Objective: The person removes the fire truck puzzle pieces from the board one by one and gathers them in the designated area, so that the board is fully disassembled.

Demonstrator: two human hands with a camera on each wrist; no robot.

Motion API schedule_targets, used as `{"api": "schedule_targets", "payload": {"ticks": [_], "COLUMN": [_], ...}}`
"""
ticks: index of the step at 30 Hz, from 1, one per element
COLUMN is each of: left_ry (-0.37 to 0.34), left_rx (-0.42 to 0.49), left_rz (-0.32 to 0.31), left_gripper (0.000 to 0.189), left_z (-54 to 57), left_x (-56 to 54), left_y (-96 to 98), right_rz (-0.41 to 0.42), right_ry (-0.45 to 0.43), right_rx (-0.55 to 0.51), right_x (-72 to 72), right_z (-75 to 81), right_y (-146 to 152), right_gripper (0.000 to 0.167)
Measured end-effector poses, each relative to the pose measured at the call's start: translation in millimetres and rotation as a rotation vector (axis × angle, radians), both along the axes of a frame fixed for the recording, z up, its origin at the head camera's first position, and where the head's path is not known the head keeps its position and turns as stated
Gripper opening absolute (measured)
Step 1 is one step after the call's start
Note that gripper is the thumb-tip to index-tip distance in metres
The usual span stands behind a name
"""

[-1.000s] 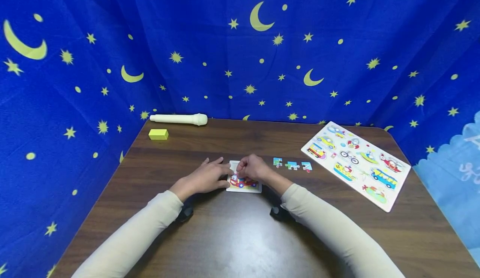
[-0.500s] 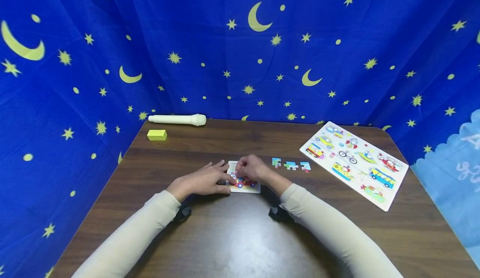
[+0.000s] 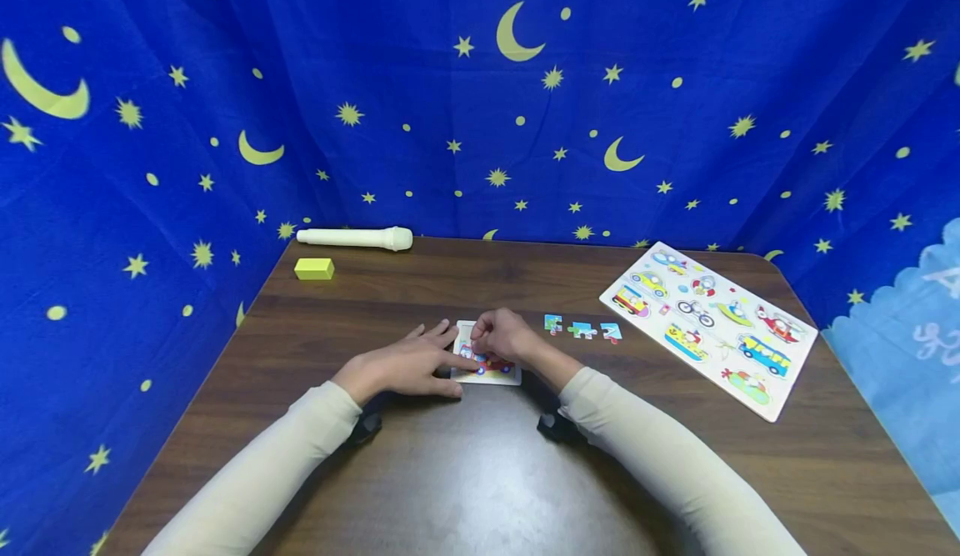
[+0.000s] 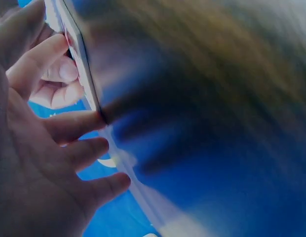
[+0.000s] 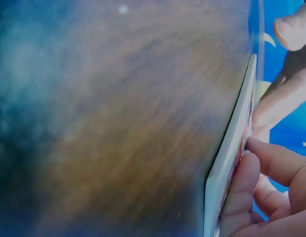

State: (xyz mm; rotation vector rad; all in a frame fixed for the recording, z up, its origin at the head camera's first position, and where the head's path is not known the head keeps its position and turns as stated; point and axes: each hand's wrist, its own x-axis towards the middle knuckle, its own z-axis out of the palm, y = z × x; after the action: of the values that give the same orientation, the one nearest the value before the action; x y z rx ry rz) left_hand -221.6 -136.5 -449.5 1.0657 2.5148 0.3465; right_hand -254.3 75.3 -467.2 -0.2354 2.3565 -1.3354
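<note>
A small jigsaw puzzle (image 3: 498,378) in a white frame, with a red vehicle picture, lies on the table between both hands. My left hand (image 3: 408,364) has its fingers spread and straight; the index finger reaches over the picture, while other fingertips touch the frame's left edge in the left wrist view. From the right, my right hand (image 3: 507,337) pinches with thumb and index finger at the upper part of the puzzle. The puzzle piece at those fingertips is mostly hidden. Seen from the right wrist, the thumb and index finger meet against the puzzle's (image 5: 227,163) face.
Three loose puzzle pieces, including a middle one (image 3: 582,331), lie right of the right hand. A large white vehicle puzzle board (image 3: 716,331) lies at far right. A yellow block (image 3: 314,269) and a white toy microphone (image 3: 355,238) sit back left, before a blue curtain (image 3: 420,81).
My left hand has moved slightly right, its index finger now extending further over the puzzle picture. The right hand stays pinching at nearly the same spot.
</note>
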Motion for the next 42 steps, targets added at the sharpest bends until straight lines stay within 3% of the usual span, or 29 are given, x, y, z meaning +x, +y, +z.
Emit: {"api": "schedule_targets", "payload": {"ticks": [5,13,27,36,42], "left_ry": [0.023,0.041,0.066,0.056,0.051], "left_rx": [-0.039,-0.059,-0.015,-0.030,-0.040], "left_rz": [-0.003,0.004,-0.007,0.004,0.014], "left_gripper": [0.051,0.050,0.047,0.047,0.047], "left_z": [1.9,3.6,1.1,-0.2,-0.7], "left_x": [3.2,3.8,5.1,5.9,5.4], "left_y": [2.0,3.1,2.8,2.9,3.4], "right_rz": [-0.002,-0.003,0.004,0.000,0.007], "right_ry": [0.003,-0.101,-0.166,-0.137,-0.139], "right_rx": [0.013,-0.099,-0.158,-0.160,-0.179], "right_x": [-0.5,-2.2,-9.5,-12.6,-13.3], "right_z": [0.9,5.3,7.4,4.5,13.7], "right_y": [0,2,13,21,45], "right_gripper": [0.007,0.008,0.009,0.010,0.005]}}
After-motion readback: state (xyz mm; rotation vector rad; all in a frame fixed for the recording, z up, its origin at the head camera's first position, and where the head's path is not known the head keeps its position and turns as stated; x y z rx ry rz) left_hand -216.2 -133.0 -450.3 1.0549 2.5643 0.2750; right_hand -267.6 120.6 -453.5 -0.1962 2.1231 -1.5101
